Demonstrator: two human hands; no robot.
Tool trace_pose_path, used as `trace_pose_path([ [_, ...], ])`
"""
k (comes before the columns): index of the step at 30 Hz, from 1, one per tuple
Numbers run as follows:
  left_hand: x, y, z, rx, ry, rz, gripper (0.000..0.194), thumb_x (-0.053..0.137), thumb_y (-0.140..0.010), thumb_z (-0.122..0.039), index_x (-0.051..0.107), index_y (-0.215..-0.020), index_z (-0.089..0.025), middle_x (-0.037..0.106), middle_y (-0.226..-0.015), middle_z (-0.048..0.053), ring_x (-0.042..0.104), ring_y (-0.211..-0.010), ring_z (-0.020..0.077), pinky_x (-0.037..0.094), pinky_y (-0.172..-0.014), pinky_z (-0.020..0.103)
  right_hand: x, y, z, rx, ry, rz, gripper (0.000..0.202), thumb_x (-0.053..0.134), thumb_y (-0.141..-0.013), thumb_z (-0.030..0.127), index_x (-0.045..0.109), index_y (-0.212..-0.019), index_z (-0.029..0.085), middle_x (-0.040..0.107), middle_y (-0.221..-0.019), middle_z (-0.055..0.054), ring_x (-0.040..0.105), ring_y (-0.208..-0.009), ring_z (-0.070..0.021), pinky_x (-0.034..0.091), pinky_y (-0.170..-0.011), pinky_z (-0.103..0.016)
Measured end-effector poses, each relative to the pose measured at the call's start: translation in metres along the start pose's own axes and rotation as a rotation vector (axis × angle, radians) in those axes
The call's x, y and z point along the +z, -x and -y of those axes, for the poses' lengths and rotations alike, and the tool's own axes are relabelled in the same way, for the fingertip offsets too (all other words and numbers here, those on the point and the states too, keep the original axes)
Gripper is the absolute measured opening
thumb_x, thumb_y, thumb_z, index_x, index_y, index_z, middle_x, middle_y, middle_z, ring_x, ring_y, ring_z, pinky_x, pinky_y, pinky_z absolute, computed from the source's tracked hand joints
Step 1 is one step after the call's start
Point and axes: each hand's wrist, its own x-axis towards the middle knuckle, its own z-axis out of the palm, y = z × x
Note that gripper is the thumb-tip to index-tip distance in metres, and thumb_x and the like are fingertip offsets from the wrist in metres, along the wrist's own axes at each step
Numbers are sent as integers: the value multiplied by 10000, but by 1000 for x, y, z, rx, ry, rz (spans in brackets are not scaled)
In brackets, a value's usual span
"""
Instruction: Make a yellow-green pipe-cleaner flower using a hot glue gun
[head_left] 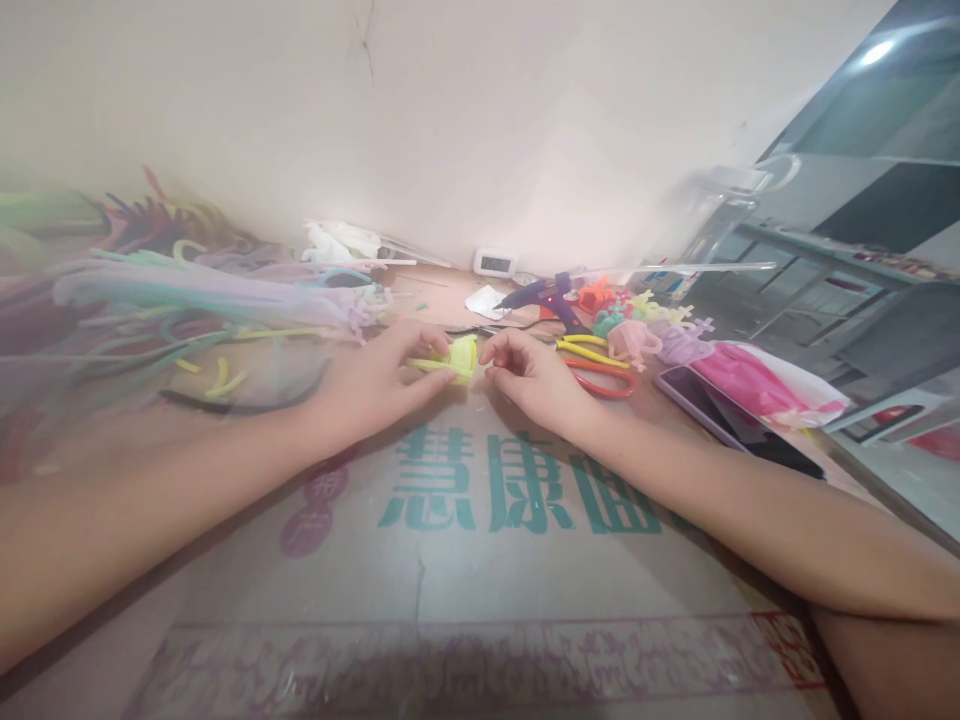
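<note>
In the middle of the head view, my left hand (pixel 382 375) pinches a small bright yellow piece (pixel 463 358) that looks bent from pipe cleaners. One yellow strand runs back between its thumb and fingers. Just right of that piece is my right hand (pixel 529 375), its fingers curled and the thumb near the index tip. Whatever may be in its pinch is too small to make out. Beyond my right hand lie yellow-handled scissors (pixel 585 350) and a red-orange handle (pixel 604 380). A dark purple glue gun (pixel 551 298) rests behind them.
Pipe cleaner bundles (pixel 217 290) spread across the left side. Small colourful pipe cleaner figures (pixel 637 335), a phone (pixel 739 425) and a pink-and-white bag (pixel 776 385) sit at the right. A small white digital display (pixel 495 263) stands by the wall. Printed sheeting (pixel 450 580) covers the table.
</note>
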Motion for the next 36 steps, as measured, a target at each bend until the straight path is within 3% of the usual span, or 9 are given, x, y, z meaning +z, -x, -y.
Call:
trace_pose_path([
  [9, 0, 0, 1, 21, 14, 3, 260, 615, -917, -455, 609, -1074, -247, 670, -1195, 56, 639, -1153, 255, 515, -1003, 410, 0, 0, -1, -29, -2, -1, 92, 521, -821, 129, 551, -836, 215, 442, -776, 25, 447, -707, -149, 347, -666, -302],
  [13, -1, 0, -2, 15, 20, 12, 263, 611, -923, -458, 609, -1069, -239, 666, -1187, 57, 638, -1142, 251, 518, -985, 406, 0, 0, 3, 24, -42, 3, 38, 542, -867, 188, 564, -880, 216, 427, -761, 34, 440, -681, -146, 359, -650, -300],
  [17, 0, 0, -3, 2, 2, 14, 261, 611, -927, -458, 613, -1077, -245, 671, -1186, 47, 643, -1130, 244, 518, -979, 402, 1, 0, 3, 70, -102, 27, 161, 559, -853, 176, 592, -1007, 213, 497, -805, 29, 493, -710, -140, 406, -681, -294],
  [22, 1, -1, 0, 15, -2, 11, 271, 617, -919, -468, 612, -1078, -248, 674, -1184, 49, 646, -1133, 248, 517, -988, 407, 1, -2, 0, 66, -126, 28, 243, 562, -790, 119, 609, -1014, 200, 565, -859, 13, 556, -792, -143, 444, -749, -294],
  [36, 0, 0, 2, 16, -6, 8, 268, 612, -920, -454, 619, -1098, -254, 679, -1209, 47, 650, -1140, 252, 518, -996, 409, 0, 2, 0, 19, -25, 15, 140, 521, -768, 120, 533, -865, 220, 457, -779, 38, 457, -690, -135, 348, -648, -289],
])
